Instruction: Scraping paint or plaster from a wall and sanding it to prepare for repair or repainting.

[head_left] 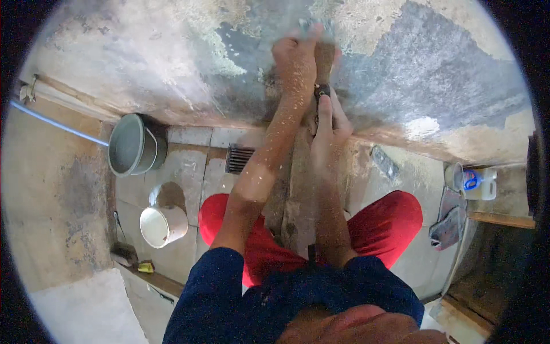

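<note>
Both my hands are on a scraper-like tool [324,62] held against the patchy, peeling wall [366,86]. It has a dark handle and a flared brownish part toward its far end. My right hand [332,117] is closed round the handle, thumb lying along the top. Farther up, my left hand [295,60] grips the flared part, its thumb stretched forward and some fingertips showing on the far side. Motion blurs the tool's far end, so I cannot make out its working edge. Pale specks dot my left forearm.
On the tiled floor to my left are a grey bucket [127,144], a white tub [154,227], a drain grate [239,159] and a yellow sponge [146,267]. At right lie a flat grey slab [385,163], a plastic jug [487,184] and a dirty tray-like piece [448,228].
</note>
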Available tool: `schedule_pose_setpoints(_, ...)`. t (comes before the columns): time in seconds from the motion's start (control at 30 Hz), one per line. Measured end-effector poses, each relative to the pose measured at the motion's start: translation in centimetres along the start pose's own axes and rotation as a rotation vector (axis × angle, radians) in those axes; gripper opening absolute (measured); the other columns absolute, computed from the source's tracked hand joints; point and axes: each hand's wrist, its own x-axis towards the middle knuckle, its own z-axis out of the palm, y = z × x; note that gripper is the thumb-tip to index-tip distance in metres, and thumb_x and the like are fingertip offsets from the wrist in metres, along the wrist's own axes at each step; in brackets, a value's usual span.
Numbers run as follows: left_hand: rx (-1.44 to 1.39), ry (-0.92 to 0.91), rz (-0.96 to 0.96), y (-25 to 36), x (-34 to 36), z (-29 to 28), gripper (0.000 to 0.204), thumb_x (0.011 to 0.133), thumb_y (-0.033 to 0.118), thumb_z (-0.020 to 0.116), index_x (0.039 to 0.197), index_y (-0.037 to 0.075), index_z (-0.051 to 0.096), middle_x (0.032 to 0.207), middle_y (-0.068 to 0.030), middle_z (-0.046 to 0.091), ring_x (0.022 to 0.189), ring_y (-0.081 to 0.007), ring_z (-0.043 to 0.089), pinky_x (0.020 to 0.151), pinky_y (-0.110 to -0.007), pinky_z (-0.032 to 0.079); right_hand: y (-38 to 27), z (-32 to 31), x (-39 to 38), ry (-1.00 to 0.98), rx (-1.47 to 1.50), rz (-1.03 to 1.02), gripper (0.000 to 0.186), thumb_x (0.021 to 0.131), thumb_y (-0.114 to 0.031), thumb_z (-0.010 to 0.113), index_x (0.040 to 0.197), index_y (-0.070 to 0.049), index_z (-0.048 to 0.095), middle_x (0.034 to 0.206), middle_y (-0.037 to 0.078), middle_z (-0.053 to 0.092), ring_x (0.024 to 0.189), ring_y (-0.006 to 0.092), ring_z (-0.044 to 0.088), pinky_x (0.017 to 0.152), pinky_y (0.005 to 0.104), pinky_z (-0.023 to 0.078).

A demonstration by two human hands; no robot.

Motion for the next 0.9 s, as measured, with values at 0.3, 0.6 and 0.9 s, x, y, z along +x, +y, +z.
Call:
schedule_pose_setpoints(0.3, -0.139, -0.033, -0.106, -1.4, -0.2, -1.5, 0.028, 0.084, 0.020, 0.069, 0.068, -0.003, 0.065, 0.061, -0.0047, 0.063, 0.050, -0.0095, 0.055, 0.050, -0.026, 0.045, 2.1, 1.3, -0.9, 0.010, -0.025, 0.013, 0.040, 0.098, -0.026, 0.049, 0.126, 0.003, 0.054, 0.105, 0.014, 0.066, 0.093, 0.0142, 0.058, 0.084, 0.0269, 0.046)
schedule_pose_setpoints(0.6, 0.416, 0.072, 0.313, -0.9, 1.1, -1.8, 0.031, 0.084, 0.023, 0.069, 0.068, -0.004, 0.065, 0.058, -0.0046, 0.061, 0.051, -0.0099, 0.056, 0.046, -0.027, 0.044, 0.9, 2.0, -0.9, 0.023, 0.017, -0.100, 0.041, 0.098, -0.025, 0.050, 0.125, 0.004, 0.054, 0.109, 0.014, 0.066, 0.096, 0.0156, 0.059, 0.086, 0.0280, 0.046)
schedule_pose_setpoints(0.9, 0.058, 0.015, -0.017, -1.0, -0.5, -1.2, 0.028, 0.080, 0.021, 0.070, 0.068, -0.004, 0.066, 0.059, -0.0070, 0.062, 0.053, -0.0115, 0.057, 0.048, -0.028, 0.045, 2.1, 1.2, -1.2, 0.060, 0.126, 0.061, 0.039, 0.097, -0.024, 0.052, 0.121, 0.006, 0.057, 0.104, 0.012, 0.068, 0.090, 0.0135, 0.059, 0.082, 0.0279, 0.047)
